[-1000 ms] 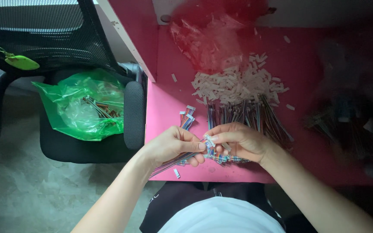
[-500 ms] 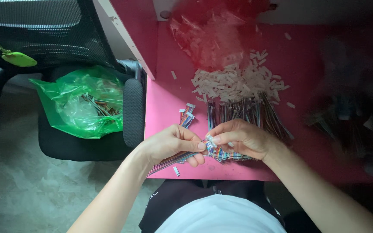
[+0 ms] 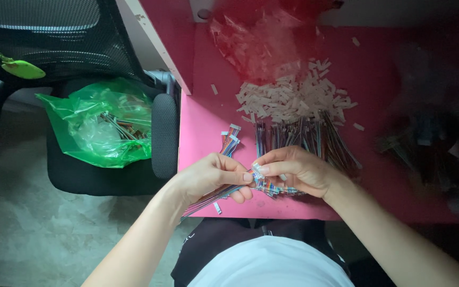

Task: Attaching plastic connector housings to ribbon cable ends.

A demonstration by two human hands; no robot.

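My left hand (image 3: 212,175) grips a flat multicoloured ribbon cable (image 3: 208,197) that trails down to the left over the edge of the pink table (image 3: 203,122). My right hand (image 3: 298,169) pinches a small white connector (image 3: 257,170) at the cable's end, fingertips of both hands meeting there. Under my right hand lies a bundle of similar coloured cables (image 3: 304,135). Two finished cables with white connectors (image 3: 230,139) lie just above my left hand.
A heap of white plastic connectors (image 3: 293,98) lies behind the cable bundle, with a clear bag of more (image 3: 256,42) further back. Left of the table a black mesh office chair (image 3: 70,48) holds a green plastic bag of cables (image 3: 104,127). Dark blurred items lie at right.
Both hands stay together at the table's front edge. The fingers have shifted slightly around the connector; nothing else has moved.
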